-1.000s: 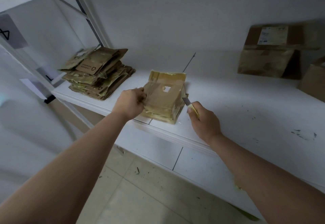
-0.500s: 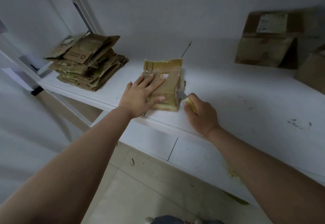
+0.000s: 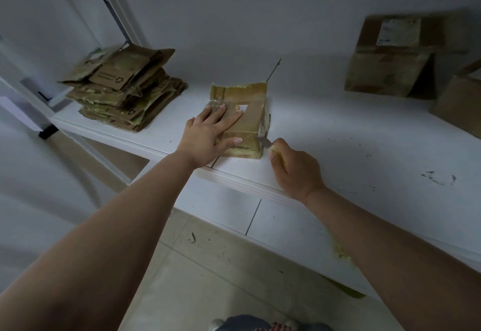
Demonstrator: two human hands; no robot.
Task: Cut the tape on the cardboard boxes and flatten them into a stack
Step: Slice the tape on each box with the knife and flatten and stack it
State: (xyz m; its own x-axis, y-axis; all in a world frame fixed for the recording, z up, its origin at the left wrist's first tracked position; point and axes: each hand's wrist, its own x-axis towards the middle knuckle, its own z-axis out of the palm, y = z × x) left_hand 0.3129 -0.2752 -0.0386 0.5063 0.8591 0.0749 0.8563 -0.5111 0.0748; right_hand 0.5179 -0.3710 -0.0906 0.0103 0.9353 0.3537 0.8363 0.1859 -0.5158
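Box (image 3: 250,122) lies under flat left fingers (image 3: 223,117) (spread), right fingers (image 3: 279,157) seemingly clamping cutter (image 3: 265,142) beside it.

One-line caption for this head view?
Left hand presses taped box flat; right hand works knife at its corner.

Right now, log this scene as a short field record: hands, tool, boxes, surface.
left hand: left hand lies flat, fingers straight, on the small taped brown cardboard box
right hand: right hand grips a yellow-handled utility knife, blade at the box's near right corner
done pile: stack of flattened brown cardboard boxes, far left
waiting: larger labelled cardboard box, far right
surface: white shelf
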